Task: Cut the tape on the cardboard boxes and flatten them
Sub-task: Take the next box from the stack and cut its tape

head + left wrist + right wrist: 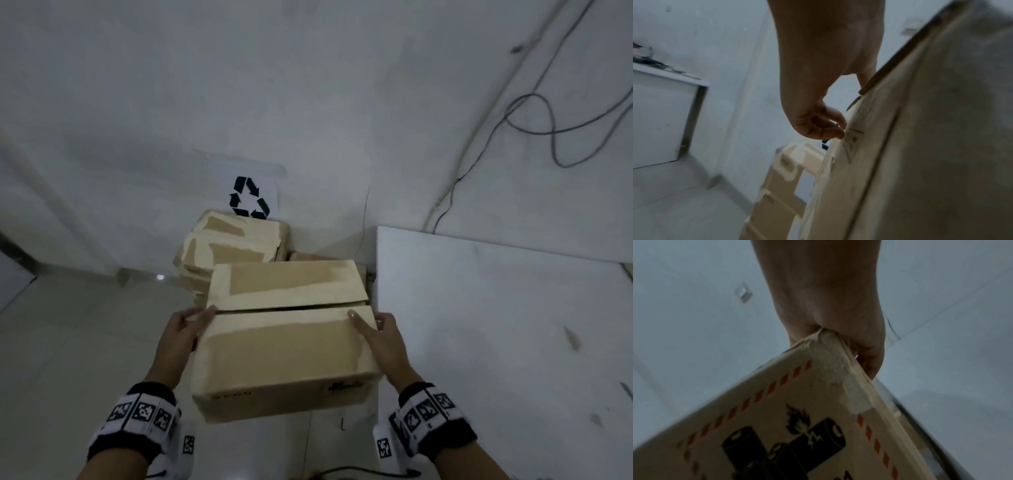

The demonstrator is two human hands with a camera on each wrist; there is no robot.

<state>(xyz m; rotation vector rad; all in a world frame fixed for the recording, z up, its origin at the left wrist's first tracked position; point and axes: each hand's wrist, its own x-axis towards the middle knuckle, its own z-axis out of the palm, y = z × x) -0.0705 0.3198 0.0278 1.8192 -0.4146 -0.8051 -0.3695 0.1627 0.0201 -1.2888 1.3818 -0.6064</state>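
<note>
I hold a brown cardboard box (284, 356) in the air between both hands. Its two top flaps lie closed, with a dark slit running between them, and pale tape residue covers their edges. My left hand (181, 332) grips the box's left end, thumb on the top edge and curled fingers (836, 129) against the side of the box (920, 146). My right hand (380, 339) grips the right end. In the right wrist view a taped corner of the box (777, 402) sits wedged between the thumb and fingers of that hand (828, 305), above a printed battery warning label.
A stack of flattened cardboard boxes (236, 246) lies on the floor against the wall, under a recycling sign (249, 201). A white table (496, 325) stands close on the right. Cables (548, 130) hang on the wall. A white cabinet (659, 121) stands to the left.
</note>
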